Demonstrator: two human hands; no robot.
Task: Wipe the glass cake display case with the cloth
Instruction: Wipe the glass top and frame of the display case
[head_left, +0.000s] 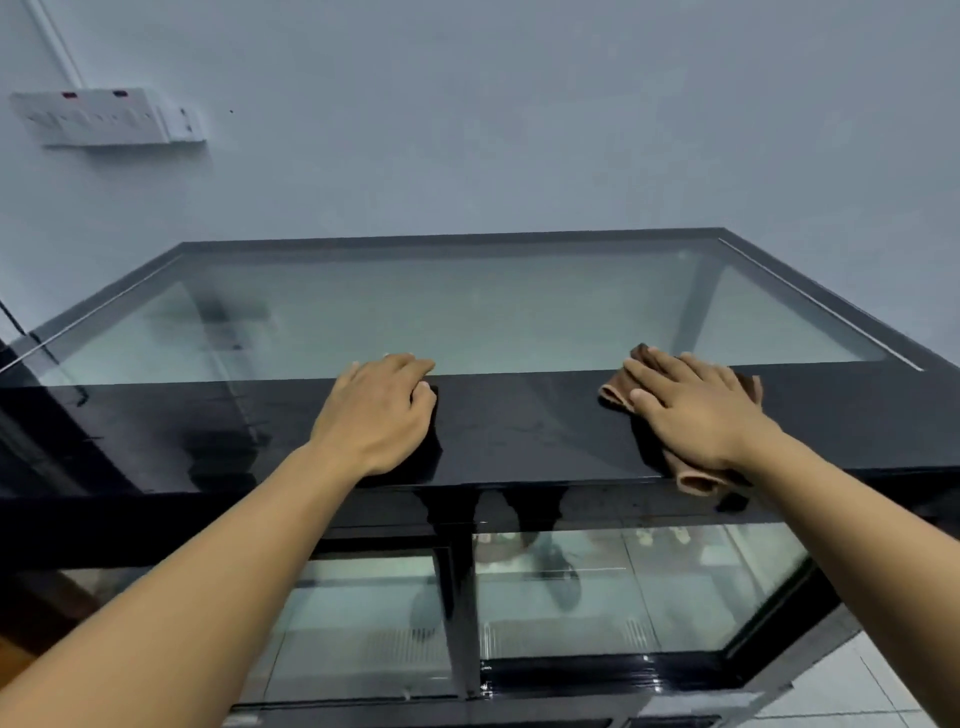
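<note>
The glass cake display case has a black frame and a clear glass top, and stands against a pale wall. A brown cloth lies on the black front band of the top, at the right. My right hand presses flat on the cloth with straight, spread fingers. My left hand rests on the black band near the middle, its fingers bent loosely and holding nothing. Part of the cloth hangs over the front edge under my right wrist.
A white power strip is fixed to the wall at the upper left. Glass front doors of the case are below my arms. Pale floor tiles show at the lower right.
</note>
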